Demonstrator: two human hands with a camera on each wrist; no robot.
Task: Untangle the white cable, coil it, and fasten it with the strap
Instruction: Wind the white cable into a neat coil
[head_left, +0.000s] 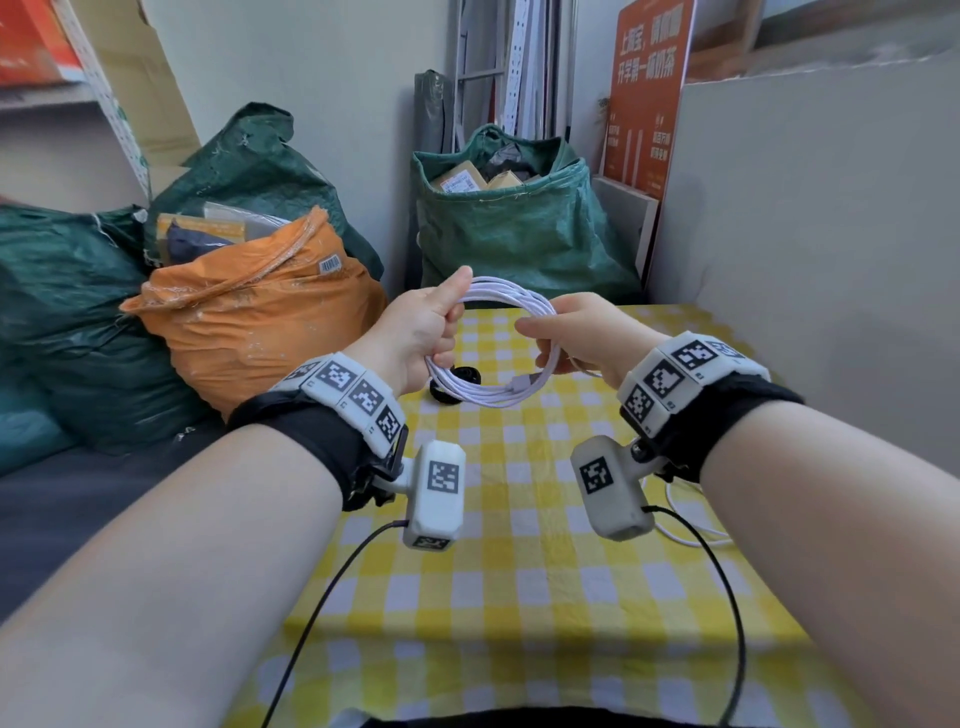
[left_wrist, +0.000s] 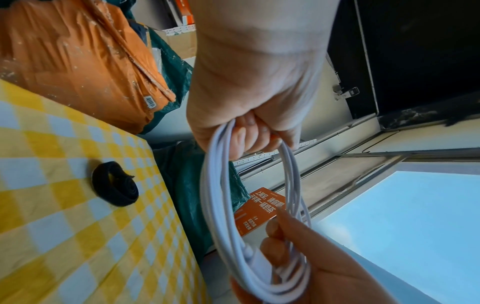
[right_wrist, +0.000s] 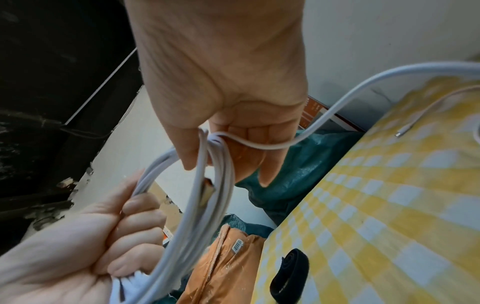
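Over the far end of the yellow checked table (head_left: 519, 582), both hands hold the white cable (head_left: 493, 397), wound into a loop of several turns. My left hand (head_left: 428, 325) grips the loop's left side in a fist, thumb on top. My right hand (head_left: 563, 338) pinches the right side, where a loose tail (right_wrist: 363, 86) leaves the fingers and runs down to the table, ending in a small plug (right_wrist: 403, 130). A white connector (left_wrist: 255, 259) lies in the bundle by the right fingers. The black strap (head_left: 457, 382), rolled up, lies on the cloth below the loop.
An orange sack (head_left: 249, 322) stands off the table's left edge, with green sacks (head_left: 519, 228) behind it and past the far edge. A tall grey board (head_left: 805, 234) borders the right side. Black camera leads (head_left: 322, 597) hang over the near cloth.
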